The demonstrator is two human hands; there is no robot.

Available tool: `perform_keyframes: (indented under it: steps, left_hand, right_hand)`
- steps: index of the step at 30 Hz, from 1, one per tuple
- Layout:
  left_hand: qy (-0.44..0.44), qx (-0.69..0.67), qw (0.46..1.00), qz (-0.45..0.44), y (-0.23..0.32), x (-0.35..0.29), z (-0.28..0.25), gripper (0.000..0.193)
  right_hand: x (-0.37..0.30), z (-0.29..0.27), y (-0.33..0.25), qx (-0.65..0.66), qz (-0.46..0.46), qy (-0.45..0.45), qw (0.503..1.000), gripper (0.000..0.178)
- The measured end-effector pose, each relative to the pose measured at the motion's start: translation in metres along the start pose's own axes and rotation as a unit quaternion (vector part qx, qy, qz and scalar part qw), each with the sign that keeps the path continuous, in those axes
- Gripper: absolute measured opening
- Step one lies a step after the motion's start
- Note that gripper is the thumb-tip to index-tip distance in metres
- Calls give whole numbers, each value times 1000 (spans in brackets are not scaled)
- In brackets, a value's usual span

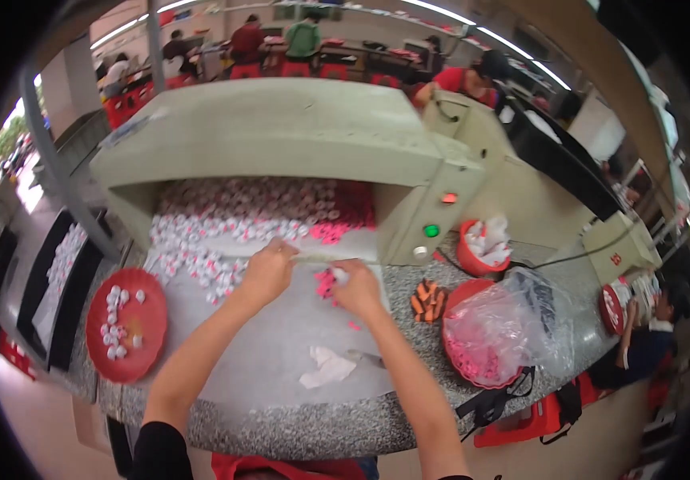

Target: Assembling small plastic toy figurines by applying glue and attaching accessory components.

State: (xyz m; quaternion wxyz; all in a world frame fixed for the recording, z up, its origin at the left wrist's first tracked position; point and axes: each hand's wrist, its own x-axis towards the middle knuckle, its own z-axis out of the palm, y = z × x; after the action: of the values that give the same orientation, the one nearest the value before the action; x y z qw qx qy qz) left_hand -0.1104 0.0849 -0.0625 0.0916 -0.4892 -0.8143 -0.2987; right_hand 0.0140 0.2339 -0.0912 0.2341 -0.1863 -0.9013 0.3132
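Observation:
My left hand [269, 270] reaches in at the front of a pale green machine's opening, thumb and fingers pinched together; what they hold, if anything, is too small to make out. My right hand [356, 288] is closed around a small white piece [339, 276], just above several loose pink pieces [325, 285]. Beside my left hand, small round white pieces with pink marks [209, 268] lie scattered on the pale sheet [273, 352]. More white pieces and a patch of pink pieces [331, 232] fill the machine's opening.
The machine [273, 120] has lit buttons. At left sits a red dish [125, 364] with white pieces; at right, orange-and-black pieces [427, 301], a red bowl [481, 260] and a plastic-covered red basin [473, 372]. Crumpled white tissue [327, 366] lies near the front. Other people work around.

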Motion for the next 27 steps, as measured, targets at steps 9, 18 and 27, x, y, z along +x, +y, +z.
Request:
perform_keyframes:
  steps: [9, 18, 27]
  left_hand:
    - [-42, 170, 983, -55, -9, -3, 25, 17]
    - [-5, -639, 703, -312, 24, -81, -55, 34]
    - [48, -769, 565, -295, 58, -118, -48, 37]
  right_hand:
    - [-21, 0, -12, -27, -4, -14, 1000, 29]
    - [-68, -20, -64, 338, 209, -69, 915, 42]
    - [-95, -50, -105, 506, 182, 2, 843, 33]
